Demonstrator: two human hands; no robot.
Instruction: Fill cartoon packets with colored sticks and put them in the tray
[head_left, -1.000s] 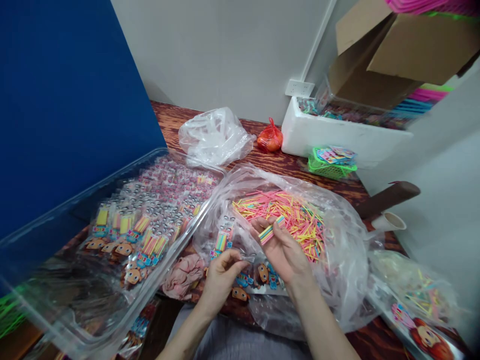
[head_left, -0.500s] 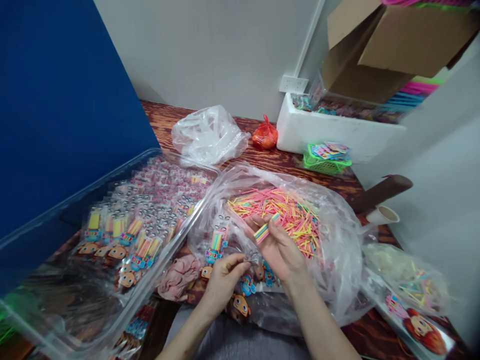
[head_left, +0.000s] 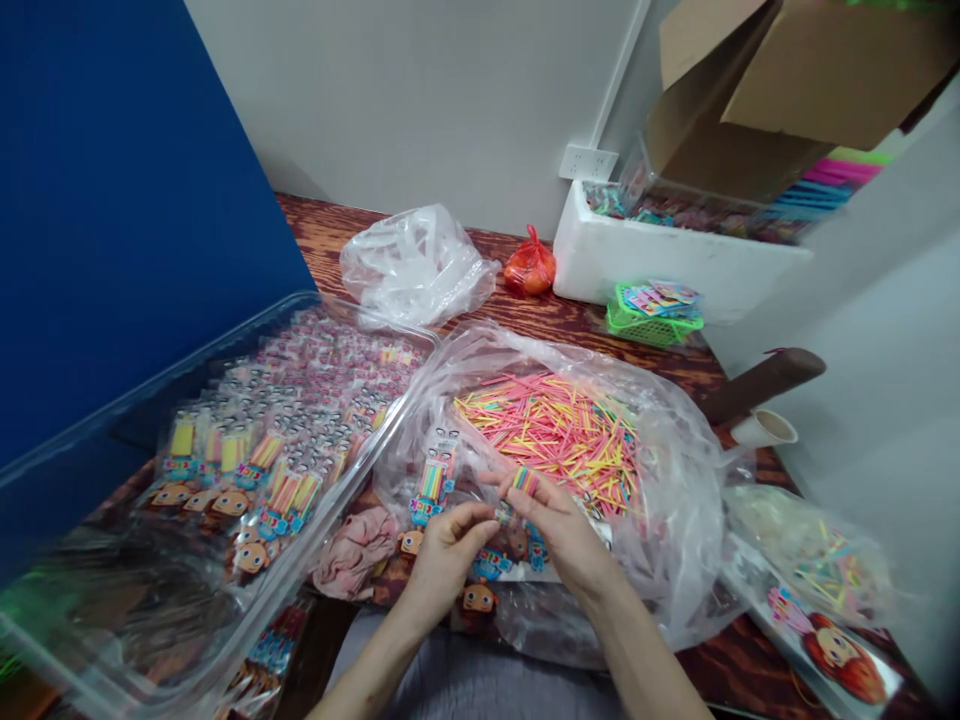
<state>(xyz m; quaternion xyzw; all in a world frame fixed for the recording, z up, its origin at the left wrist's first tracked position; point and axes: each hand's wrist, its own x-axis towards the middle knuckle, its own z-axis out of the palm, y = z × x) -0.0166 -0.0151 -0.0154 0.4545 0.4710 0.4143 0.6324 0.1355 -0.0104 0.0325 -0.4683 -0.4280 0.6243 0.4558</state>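
My right hand (head_left: 562,525) is closed on a small bundle of thin coloured sticks (head_left: 524,481), striped pink, yellow and green. Beside it, my left hand (head_left: 446,555) pinches what looks like the clear edge of a cartoon-printed packet (head_left: 491,565); the exact grip is hard to see. Behind both hands, a heap of loose pink and yellow sticks (head_left: 555,430) lies in a large open clear plastic bag (head_left: 667,440). Another packet with sticks in it (head_left: 431,480) rests left of my fingers, on the bag.
A clear plastic bin (head_left: 360,450) holding many filled packets stands at left. A pink cloth (head_left: 356,550) lies beside it. Further back are a crumpled clear bag (head_left: 420,265), a red bag (head_left: 530,266), a green basket (head_left: 649,325) and a white foam box (head_left: 675,265). A paper cup (head_left: 769,428) sits at right.
My right hand has brought the stick bundle down and left, nearer my left hand, and turned it more upright. My left hand has shifted only slightly.
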